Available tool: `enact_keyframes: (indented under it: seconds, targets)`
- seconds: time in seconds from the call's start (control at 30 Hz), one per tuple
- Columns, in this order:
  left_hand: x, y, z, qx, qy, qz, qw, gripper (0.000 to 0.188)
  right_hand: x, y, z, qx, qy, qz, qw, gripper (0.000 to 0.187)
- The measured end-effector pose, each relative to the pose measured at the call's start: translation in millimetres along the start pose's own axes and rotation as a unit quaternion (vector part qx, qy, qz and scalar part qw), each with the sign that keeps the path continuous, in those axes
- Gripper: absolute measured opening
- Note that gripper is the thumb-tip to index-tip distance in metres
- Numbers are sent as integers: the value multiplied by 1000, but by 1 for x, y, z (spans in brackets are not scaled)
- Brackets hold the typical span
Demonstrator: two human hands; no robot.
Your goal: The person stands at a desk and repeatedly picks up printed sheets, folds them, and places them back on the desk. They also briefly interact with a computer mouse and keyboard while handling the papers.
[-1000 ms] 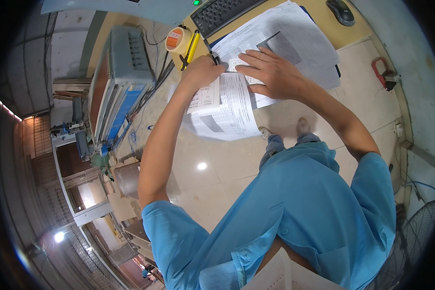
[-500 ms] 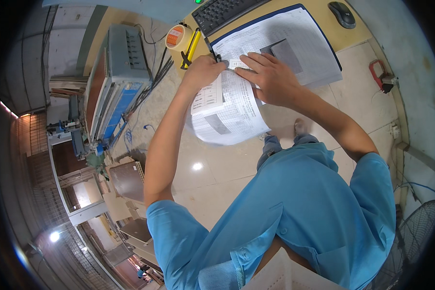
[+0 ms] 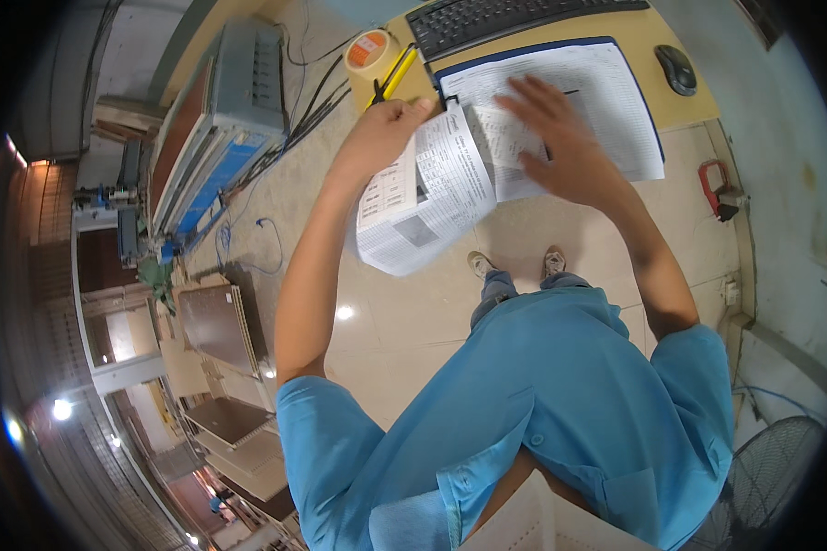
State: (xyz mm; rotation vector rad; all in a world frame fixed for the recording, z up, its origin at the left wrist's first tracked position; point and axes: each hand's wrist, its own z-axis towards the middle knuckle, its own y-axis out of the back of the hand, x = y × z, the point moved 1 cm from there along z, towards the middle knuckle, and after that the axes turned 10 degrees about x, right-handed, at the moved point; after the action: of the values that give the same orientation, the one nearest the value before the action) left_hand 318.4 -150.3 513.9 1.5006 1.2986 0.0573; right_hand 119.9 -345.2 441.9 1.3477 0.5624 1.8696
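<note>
My left hand (image 3: 388, 129) grips the top edge of several printed sheets (image 3: 423, 197) that are flipped over the near edge of a blue clipboard (image 3: 560, 110) and hang down off the yellow desk (image 3: 685, 112). My right hand (image 3: 556, 138) lies flat with fingers spread on the printed page that stays on the clipboard. A binder clip sits at the clipboard's left corner, beside my left hand.
A black keyboard (image 3: 515, 18) lies behind the clipboard and a black mouse (image 3: 678, 69) to its right. A roll of tape (image 3: 372, 55) and yellow-handled tool (image 3: 393, 75) sit at the desk's left end. Cabinets and cables stand at the left, a fan (image 3: 776, 477) at lower right.
The flipped sheets have swung further down over the desk edge in my left hand. My right hand has let go of them and moved onto the page on the clipboard.
</note>
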Motion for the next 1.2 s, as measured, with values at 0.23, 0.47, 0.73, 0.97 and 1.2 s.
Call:
enact_keyframes:
  seconds: [0.23,0.47,0.73,0.97,1.2]
  targets:
    - [52,-2,-73,-138,-23,-429,893,56,59,-46,-4,72,-14,335,939,54]
    - [147,-27,-144,-167,103,-510,838,54,93,-118,37,139,-116,504,845,19]
    - [228,-36,-223,-148,-56,-584,796,34,136,-157,69,185,-95,256,944,27]
    - [276,6,-231,-179,-65,-571,799,40,234,-225,93,195,262,108,939,57]
    - [316,50,-239,-126,-107,-496,853,47,252,-270,140,203,234,127,942,53]
